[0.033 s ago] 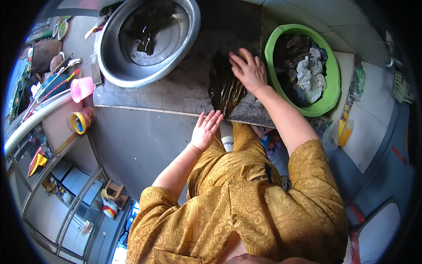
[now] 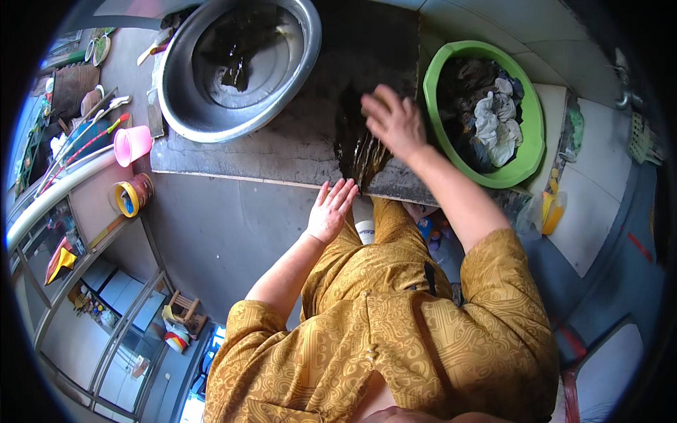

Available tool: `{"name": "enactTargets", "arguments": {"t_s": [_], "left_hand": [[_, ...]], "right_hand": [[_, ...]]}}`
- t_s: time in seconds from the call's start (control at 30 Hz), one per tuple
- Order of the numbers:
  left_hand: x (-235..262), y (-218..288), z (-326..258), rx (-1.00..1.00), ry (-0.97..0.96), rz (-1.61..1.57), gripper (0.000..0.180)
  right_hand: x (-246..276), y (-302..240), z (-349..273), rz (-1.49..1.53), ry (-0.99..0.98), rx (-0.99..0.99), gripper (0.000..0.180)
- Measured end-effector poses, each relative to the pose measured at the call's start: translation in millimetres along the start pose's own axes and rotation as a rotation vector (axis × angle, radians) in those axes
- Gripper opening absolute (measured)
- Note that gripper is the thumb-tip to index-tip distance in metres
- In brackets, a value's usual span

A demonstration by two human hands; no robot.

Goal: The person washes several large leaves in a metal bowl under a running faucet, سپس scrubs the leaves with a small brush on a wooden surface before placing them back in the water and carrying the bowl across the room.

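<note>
— Both hands first: where are they?

— Her right hand lies flat, fingers spread, pressed down on a dark wet cloth that sits on the wet grey tabletop. It grips nothing; the palm simply bears on the fabric. The hand looks a little blurred.

— And the left hand?

— That left hand is open too, fingers straight and together, resting at the near edge of the tabletop, just beside the lower end of the cloth. Whether the fingertips touch the cloth I cannot tell. It holds nothing.

— Where is the cloth exactly?

— Near the front edge of the slab, between a large metal basin on the left and a green tub on the right. It lies bunched in a long strip running away from the person.

— What is in those two?

— Inside the metal basin there is dark water with another dark piece of fabric. The green tub is heaped with dark and pale laundry.

— Anything else around?

— A pink cup and a yellow roll-shaped container lie on the floor to the left. The person wears a mustard-yellow patterned garment.
</note>
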State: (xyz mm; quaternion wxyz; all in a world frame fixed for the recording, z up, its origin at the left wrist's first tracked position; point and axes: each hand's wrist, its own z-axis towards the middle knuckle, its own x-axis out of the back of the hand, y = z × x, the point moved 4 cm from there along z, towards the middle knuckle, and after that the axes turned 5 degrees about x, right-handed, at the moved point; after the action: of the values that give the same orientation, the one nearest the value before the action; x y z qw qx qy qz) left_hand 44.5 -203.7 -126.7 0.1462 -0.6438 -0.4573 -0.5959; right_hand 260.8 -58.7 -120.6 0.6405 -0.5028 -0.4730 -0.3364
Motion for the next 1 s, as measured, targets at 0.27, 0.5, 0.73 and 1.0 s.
{"name": "enactTargets", "arguments": {"t_s": [0.27,0.5,0.73,1.0], "left_hand": [[17.1,4.8,15.9,0.034,0.09,-0.197,0.045],[46.0,-37.2,114.5,0.667,0.557,-0.219,0.049],[31.1,-40.8,157.6,0.537,0.424,-0.292,0.028],[36.6,-53.4,129.9,0.52,0.555,-0.447,0.018]], "right_hand": [[-10.6,4.9,-0.7,-0.036,-0.187,0.002,0.049],[15.8,9.2,-46.6,0.589,0.06,-0.101,0.065],[17.4,-14.1,-76.1,0.407,-0.275,-0.063,0.082],[15.8,-19.8,-80.2,0.289,-0.293,-0.072,0.084]]}}
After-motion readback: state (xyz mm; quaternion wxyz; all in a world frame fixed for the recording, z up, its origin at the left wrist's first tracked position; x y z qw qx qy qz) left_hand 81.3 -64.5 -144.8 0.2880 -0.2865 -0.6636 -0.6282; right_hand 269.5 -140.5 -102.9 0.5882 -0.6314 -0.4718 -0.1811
